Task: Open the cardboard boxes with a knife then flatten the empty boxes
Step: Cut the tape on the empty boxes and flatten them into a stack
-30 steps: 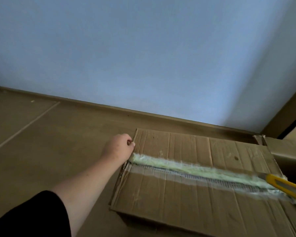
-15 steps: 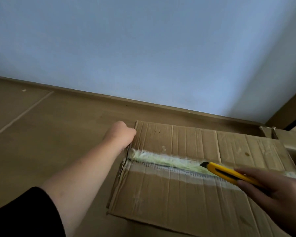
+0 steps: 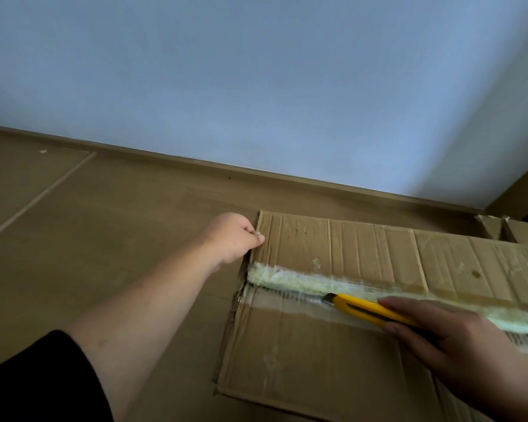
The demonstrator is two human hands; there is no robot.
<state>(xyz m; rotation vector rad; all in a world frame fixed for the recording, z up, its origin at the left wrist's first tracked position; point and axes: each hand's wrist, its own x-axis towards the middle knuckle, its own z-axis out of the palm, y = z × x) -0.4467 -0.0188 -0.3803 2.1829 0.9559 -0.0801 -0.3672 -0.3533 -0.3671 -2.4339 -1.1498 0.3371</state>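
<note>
A brown cardboard box (image 3: pixel 333 354) lies on the floor with its top flaps closed. A strip of clear, yellowed tape (image 3: pixel 290 281) runs along the centre seam. My left hand (image 3: pixel 232 236) is closed against the box's far left corner, gripping the flap edge. My right hand (image 3: pixel 457 339) holds a yellow utility knife (image 3: pixel 366 309). The knife's tip rests on the tape near the middle of the seam, pointing left.
The box sits on a brown floor (image 3: pixel 104 239) close to a pale blue wall with a skirting board (image 3: pixel 287 175). Part of another cardboard box (image 3: pixel 512 229) shows at the far right, next to a dark doorway edge.
My right hand has brought the knife leftward along the taped seam, from the right end to near the middle. My left hand has stayed at the box's corner.
</note>
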